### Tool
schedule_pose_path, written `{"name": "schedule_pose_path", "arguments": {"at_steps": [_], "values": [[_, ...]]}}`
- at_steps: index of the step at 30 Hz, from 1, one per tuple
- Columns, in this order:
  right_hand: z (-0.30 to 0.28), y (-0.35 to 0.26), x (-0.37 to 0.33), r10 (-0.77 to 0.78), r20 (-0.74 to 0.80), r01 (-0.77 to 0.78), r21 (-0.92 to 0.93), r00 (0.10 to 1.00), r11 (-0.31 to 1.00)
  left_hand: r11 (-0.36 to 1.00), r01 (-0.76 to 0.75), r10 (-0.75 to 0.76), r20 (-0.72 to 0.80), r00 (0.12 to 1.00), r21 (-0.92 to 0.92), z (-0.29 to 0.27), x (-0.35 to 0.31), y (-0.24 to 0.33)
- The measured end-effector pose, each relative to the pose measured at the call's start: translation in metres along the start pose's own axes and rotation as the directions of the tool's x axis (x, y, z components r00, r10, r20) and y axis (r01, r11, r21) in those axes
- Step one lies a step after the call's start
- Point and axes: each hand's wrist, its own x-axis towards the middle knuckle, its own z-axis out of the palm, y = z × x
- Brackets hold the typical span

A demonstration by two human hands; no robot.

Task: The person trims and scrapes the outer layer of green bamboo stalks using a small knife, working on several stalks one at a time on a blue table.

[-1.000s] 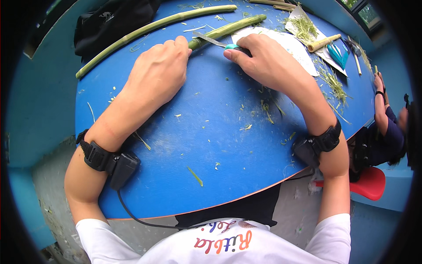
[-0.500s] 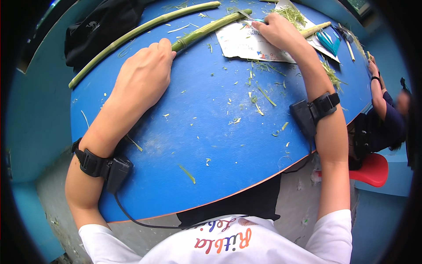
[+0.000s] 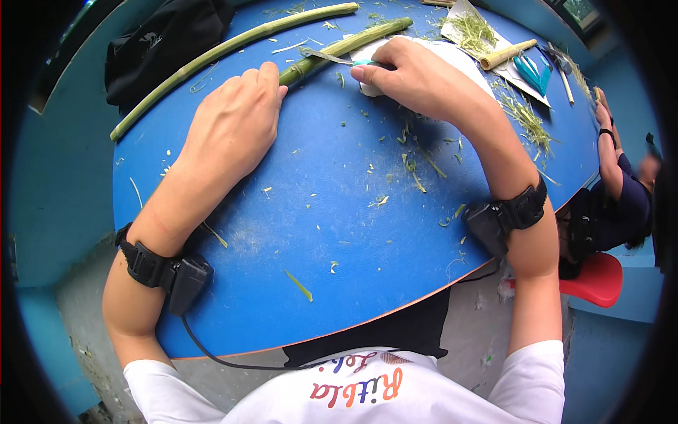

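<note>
My left hand [image 3: 236, 120] is closed round the near end of a green jointed stalk [image 3: 360, 39], like bamboo or cane, which slants away to the far right on the table. In my right hand [image 3: 424, 78] is a small knife [image 3: 326, 56] with a teal handle. Its blade points left and lies over the stalk, close to a joint and a short way beyond my left fingers. A pale printed sheet [image 3: 455, 56] lies partly hidden under my right hand. Green shavings [image 3: 411, 166] are scattered on the blue table [image 3: 339, 233].
A long curved stalk [image 3: 233, 51] lies at the back left beside a black bag [image 3: 166, 49]. Far right are a short pale stalk piece [image 3: 510, 53], a teal-handled object [image 3: 531, 74] and heaped shavings [image 3: 522, 120]. Another person [image 3: 613, 177] works at the right edge near a red stool [image 3: 597, 281].
My right hand has drawn the knife left and nearer along the stalk, toward my left hand. The blade now lies near the joint. My left hand has hardly moved.
</note>
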Motion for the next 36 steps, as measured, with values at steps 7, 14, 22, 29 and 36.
{"name": "schedule_pose_path", "arguments": {"at_steps": [7,14,22,29,36], "values": [[-0.004,0.016,0.014,0.041,-0.074,-0.041,-0.004,0.996,0.999,0.994,0.059,-0.055,0.051,0.997,-0.092,0.001,0.002,0.0],[0.001,0.025,0.018,-0.001,-0.153,-0.017,-0.115,0.988,0.993,0.994,0.03,-0.028,0.023,0.999,-0.108,0.004,0.003,-0.001],[-0.01,0.05,0.027,0.12,-0.175,-0.143,-0.128,0.977,0.981,0.991,0.111,-0.1,0.143,0.985,-0.073,-0.008,0.002,0.008],[0.006,0.008,0.007,-0.022,-0.116,0.011,-0.09,0.993,0.996,0.993,0.083,-0.076,0.086,0.993,-0.081,-0.005,-0.001,0.005],[0.005,0.012,0.012,0.042,-0.107,-0.051,-0.083,0.993,0.995,0.991,0.081,-0.07,0.105,0.992,-0.105,-0.005,-0.001,0.003]]}}
